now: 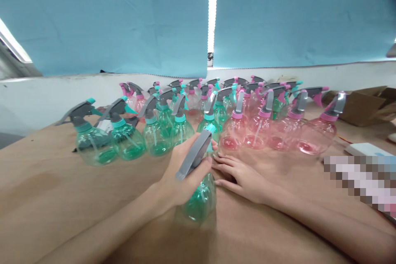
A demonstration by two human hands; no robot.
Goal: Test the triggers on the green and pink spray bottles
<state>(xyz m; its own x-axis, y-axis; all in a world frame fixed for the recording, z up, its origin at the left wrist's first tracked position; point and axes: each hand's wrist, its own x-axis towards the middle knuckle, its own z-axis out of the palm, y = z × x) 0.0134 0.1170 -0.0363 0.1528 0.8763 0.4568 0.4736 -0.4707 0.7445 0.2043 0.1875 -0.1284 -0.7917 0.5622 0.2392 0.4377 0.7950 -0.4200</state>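
Note:
In the head view, my left hand [175, 173] is wrapped around the neck of a green spray bottle [200, 204] with a grey and turquoise trigger head. That bottle stands upright, or nearly so, close to me on the table; its neck is partly hidden by my fingers. My right hand [239, 175] lies palm down just right of it, fingers stretched out and spread. Whether its fingertips touch the bottle I cannot tell. Behind the hands stand more spray bottles: a green one [127, 142] among several on the left, a pink one [233, 134] among several on the right.
The wooden table [55, 206] runs back to a white wall [62, 93] under blue cloth [102, 20]. Further rows of green and pink bottles fill the back. On the right are a cardboard box [359, 109], a white box [368, 149] and a blurred-out patch.

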